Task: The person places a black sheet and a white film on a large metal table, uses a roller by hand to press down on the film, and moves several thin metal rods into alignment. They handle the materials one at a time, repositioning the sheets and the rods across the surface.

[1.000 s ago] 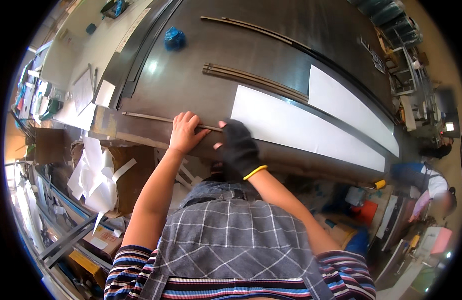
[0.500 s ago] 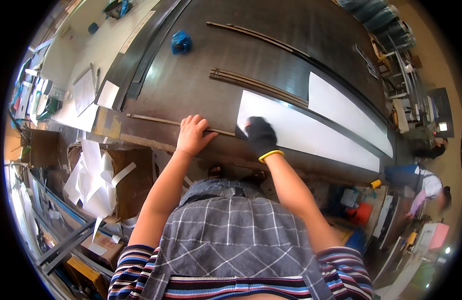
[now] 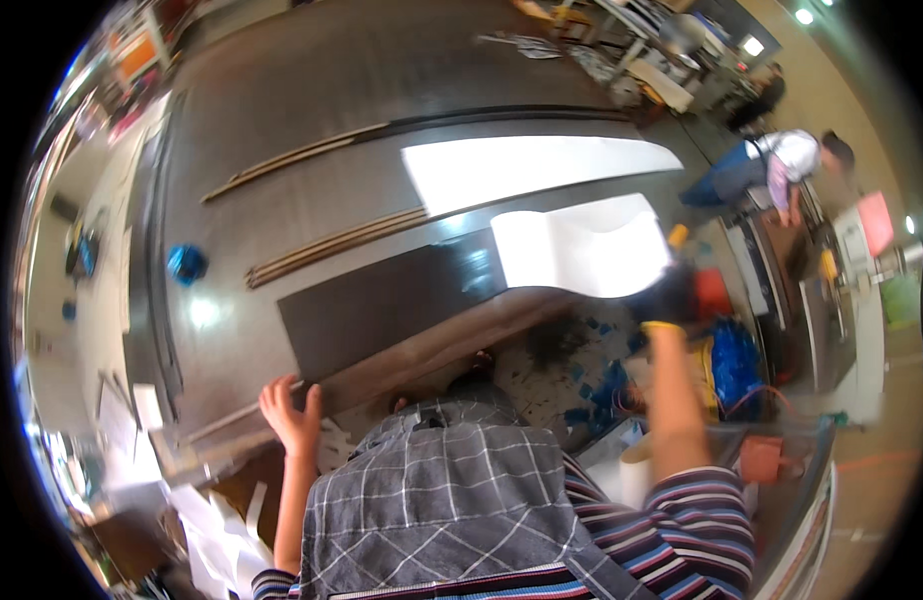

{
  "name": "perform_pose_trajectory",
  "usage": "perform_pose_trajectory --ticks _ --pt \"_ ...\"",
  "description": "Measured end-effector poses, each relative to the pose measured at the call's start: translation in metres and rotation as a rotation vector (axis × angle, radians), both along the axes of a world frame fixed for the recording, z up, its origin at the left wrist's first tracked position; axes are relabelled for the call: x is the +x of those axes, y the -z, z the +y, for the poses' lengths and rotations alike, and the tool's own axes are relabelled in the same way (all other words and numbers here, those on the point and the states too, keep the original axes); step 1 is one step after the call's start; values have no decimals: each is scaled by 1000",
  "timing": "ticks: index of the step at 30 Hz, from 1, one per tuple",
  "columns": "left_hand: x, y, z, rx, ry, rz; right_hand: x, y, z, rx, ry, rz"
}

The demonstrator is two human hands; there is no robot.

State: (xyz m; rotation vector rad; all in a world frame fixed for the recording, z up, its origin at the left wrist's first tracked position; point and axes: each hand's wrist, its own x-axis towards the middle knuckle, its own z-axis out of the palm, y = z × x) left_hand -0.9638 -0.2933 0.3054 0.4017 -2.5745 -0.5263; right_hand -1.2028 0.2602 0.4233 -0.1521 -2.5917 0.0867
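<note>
My right hand (image 3: pixel 667 298), in a black glove with a yellow cuff and smeared by motion, is at the right end of a white sheet (image 3: pixel 572 248). It grips the sheet's edge, and the sheet bows upward in a wave. Left of it lies a flat dark panel (image 3: pixel 382 305) along the near side of the dark table (image 3: pixel 302 80). My bare left hand (image 3: pixel 294 412) rests at the table's near edge by the panel's corner, fingers and thumb apart, over the end of a thin strip (image 3: pixel 237 422).
A second white sheet (image 3: pixel 532 168) lies beyond, beside long thin bars (image 3: pixel 332 248). A blue bundle (image 3: pixel 187 263) sits on the table's left part. Another person (image 3: pixel 782 165) bends over a bench at the right. Blue scraps (image 3: pixel 607 390) litter the floor.
My right hand has swept right with the white sheet, which was flat and is now bent, baring the dark panel. My left hand stays on the strip. The view has turned right.
</note>
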Motion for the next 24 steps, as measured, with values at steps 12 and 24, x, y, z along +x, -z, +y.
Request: perform_pose_trajectory --ticks 12,24 --pt "-169 -83 167 497 656 -331 58 14 -234 -649 -561 -595" --pt "-178 -88 249 589 663 -440 -157 24 118 -1552 -174 -50"
